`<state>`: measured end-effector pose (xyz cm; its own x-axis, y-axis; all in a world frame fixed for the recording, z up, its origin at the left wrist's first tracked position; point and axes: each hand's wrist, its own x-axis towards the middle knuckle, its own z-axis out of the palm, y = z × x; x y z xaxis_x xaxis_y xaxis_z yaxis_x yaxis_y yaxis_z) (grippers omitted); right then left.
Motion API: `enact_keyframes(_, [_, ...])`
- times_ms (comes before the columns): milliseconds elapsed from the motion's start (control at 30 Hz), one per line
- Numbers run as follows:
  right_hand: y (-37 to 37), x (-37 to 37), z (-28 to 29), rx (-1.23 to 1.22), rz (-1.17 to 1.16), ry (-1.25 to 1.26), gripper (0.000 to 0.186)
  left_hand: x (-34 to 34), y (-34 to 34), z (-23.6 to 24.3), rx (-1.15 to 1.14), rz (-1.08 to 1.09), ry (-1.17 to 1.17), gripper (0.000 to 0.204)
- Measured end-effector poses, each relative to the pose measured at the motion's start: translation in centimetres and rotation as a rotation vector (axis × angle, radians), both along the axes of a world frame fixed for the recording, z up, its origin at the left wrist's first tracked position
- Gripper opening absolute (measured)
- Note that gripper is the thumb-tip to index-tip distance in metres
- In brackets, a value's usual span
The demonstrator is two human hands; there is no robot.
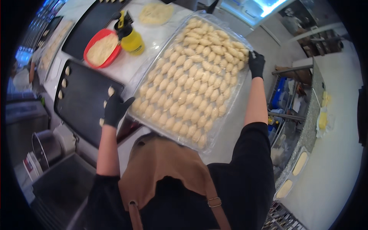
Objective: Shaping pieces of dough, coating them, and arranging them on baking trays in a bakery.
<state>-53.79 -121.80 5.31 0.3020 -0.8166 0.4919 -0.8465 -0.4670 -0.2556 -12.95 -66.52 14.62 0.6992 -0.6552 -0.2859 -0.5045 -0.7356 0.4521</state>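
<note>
Dough pieces [190,82], pale, oval and pointed at the ends, lie in close rows on a large tray lined with clear plastic [153,125], which fills the middle of the head view in front of the person; toward its far right corner they crowd together and some look heaped. The right hand [256,64], in a black glove, has its fingers bent over the far right edge of this tray, gripping the edge and its plastic. The left hand [116,109], gloved alike, is over the right side of a black tray [82,103], thumb spread well away from the fingers; whether anything lies under the palm cannot be seen. Six more ovals are on that black tray: three near its left edge, three along its right side close to the left hand. Beyond it, on the pale bench [151,36], stand a red bowl [112,59] with pale, floury-looking contents and, just to its right, a yellow spray bottle [133,42] with a black head. Farther back are a flat pale mass [156,14] and another dark tray [94,27]. A brown apron [165,155] covers the person's front, and shelves [289,115] stand to the right.
</note>
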Motion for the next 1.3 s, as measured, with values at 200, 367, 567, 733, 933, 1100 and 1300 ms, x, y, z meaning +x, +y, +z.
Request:
enact_keyframes(200, [13.3,6.5,5.2,0.000,0.344,-0.311,0.031,1.9,2.2,-2.0,-0.163,-0.166,0.152,0.032])
enact_keyframes(367, [32.5,11.9,9.0,0.591,0.839,-0.281,0.034,-0.7,0.4,3.4,-0.157,-0.151,0.161,0.032])
enact_keyframes(567, [45.2,18.4,10.9,0.733,0.680,-0.316,0.025,-4.4,-2.3,7.1,-0.358,-0.329,0.474,0.033])
enact_keyframes(733, [45.4,19.1,10.4,0.605,0.476,-0.369,0.016,-1.8,-3.8,-2.0,-0.781,-0.576,0.268,0.043])
enact_keyframes(933, [45.0,17.7,14.4,0.443,0.278,-0.433,0.015,-3.0,-0.7,-8.0,-0.706,-0.849,-0.347,0.056])
enact_keyframes(1100, [45.9,18.2,15.5,0.375,0.177,-0.429,0.013,-3.1,-0.1,-8.1,-0.635,-0.920,-0.370,0.068])
enact_keyframes(1300, [46.9,18.7,16.4,0.315,0.093,-0.393,0.012,-2.9,-0.6,-5.7,-0.378,-0.948,-0.206,0.072])
